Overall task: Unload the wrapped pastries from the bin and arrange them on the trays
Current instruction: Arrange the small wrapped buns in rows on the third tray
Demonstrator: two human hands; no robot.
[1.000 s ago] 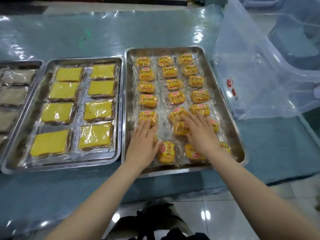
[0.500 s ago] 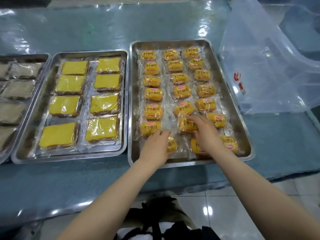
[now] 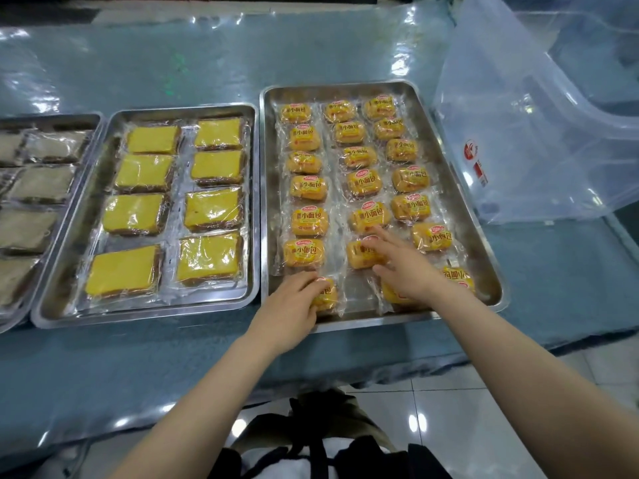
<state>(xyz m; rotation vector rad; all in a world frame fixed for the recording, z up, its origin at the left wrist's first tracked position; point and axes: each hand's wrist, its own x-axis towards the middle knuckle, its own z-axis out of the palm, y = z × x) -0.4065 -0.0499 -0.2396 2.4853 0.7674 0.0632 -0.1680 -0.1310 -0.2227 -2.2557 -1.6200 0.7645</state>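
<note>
Head camera looks steeply down, close over the trays (image 3: pixel 460 216) and forearms.

— What's my table (image 3: pixel 345 53) like?
— Teal, under glossy clear plastic. Three steel trays sit on it: one (image 3: pixel 460 216) at 12 o'clock, one (image 3: pixel 86 216) at 10, one (image 3: pixel 69 121) at 9. A clear plastic bin (image 3: pixel 539 133) stands at 2.
</note>
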